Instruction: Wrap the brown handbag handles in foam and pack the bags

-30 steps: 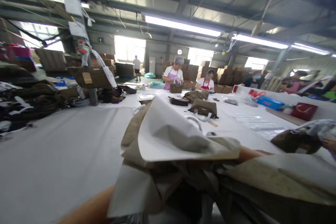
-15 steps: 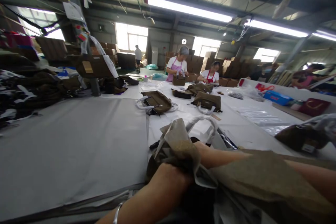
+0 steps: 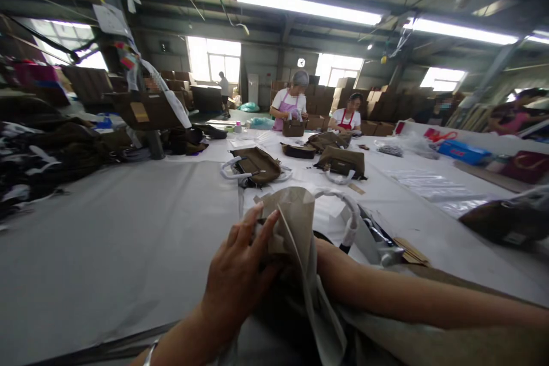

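Note:
My left hand (image 3: 240, 274) grips a tan cloth cover (image 3: 295, 211), its fingers pressed against the cover's near side by the upper edge. A bracelet shows on that wrist. My right forearm (image 3: 386, 291) comes in from the right and goes behind the cover, so my right hand is hidden. A white padded handle (image 3: 351, 214) arches up just beyond the cover, over something dark that I cannot make out. All of this is over the near edge of a long white table (image 3: 107, 229).
Brown handbags (image 3: 257, 164) (image 3: 343, 161) lie further up the table, and another brown bag (image 3: 501, 223) lies at the right. Dark bags are piled at the left (image 3: 51, 148). Two people in aprons (image 3: 291, 106) (image 3: 348, 119) work at the far end. Cardboard boxes stand behind them.
The big crumpled cover has come down from in front of the camera to the table's near edge. My left hand has shifted from clutching the bunched cloth to gripping the cover near its upper edge.

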Available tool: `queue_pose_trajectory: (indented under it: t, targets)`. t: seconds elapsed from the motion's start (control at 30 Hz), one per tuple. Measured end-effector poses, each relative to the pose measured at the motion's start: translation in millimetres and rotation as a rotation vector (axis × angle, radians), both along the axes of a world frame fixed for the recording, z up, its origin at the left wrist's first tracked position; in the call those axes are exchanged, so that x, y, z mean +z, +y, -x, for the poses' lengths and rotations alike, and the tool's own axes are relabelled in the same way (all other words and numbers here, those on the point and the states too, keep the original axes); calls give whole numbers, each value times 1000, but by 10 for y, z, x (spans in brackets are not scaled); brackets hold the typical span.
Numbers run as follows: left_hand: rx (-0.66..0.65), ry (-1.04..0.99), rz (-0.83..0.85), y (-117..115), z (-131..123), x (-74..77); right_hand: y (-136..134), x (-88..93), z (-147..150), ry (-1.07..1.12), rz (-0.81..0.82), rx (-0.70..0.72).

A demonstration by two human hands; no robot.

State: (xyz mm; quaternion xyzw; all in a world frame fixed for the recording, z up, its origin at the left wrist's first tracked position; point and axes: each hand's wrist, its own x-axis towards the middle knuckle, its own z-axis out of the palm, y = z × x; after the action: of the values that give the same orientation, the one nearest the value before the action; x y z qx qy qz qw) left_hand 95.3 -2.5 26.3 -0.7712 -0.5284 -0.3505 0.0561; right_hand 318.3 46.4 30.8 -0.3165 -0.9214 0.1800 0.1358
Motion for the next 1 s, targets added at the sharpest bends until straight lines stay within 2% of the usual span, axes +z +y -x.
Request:
queue_pose_trajectory:
  t: [0.1, 0.17, 0.2, 0.27, 0.37, 0.47, 0.53, 0.57, 0.63, 0.7, 0.73, 0.87, 0.93, 1.0]
  targets:
    - [-118, -57, 9, 100, 57, 34, 8, 234, -160, 80, 294, 74]
    - [-211, -214, 79, 131, 84, 61, -20, 333, -245, 247, 404, 31]
    - [-242, -306, 106, 132, 83, 77, -46, 349, -266, 337, 383, -12]
    - [-292, -488, 160, 114, 43, 118, -113, 314, -259, 416, 220, -41]
    - [-438, -815, 334, 70, -72, 162, -198, 157, -177, 233, -3, 95]
    - [-690, -1146, 535, 42, -122, 132, -197, -26, -147, 144, -115, 151]
    - [-778, -1202, 541, 17, -62, 77, -165, -122, -194, 144, -206, 153]
    - [-762, -1175, 477, -1, -5, 44, -148, -158, -229, 149, -254, 159]
    - [-641, -1090, 213, -39, 143, -28, -126, -203, -300, 164, -331, 160]
    - [-529, -923, -50, -54, 292, -110, -124, -219, -344, 203, -373, 150]
    - [-504, -796, -115, -45, 352, -154, -130, -216, -351, 224, -382, 142]
    - [-587, -175, -116, 114, 437, -302, -172, -147, -323, 252, -305, 147]
    - [-642, -8, -138, 220, 416, -332, -184, -104, -311, 225, -210, 190]
    - [-686, 74, -156, 307, 386, -344, -178, -88, -311, 198, -143, 246]
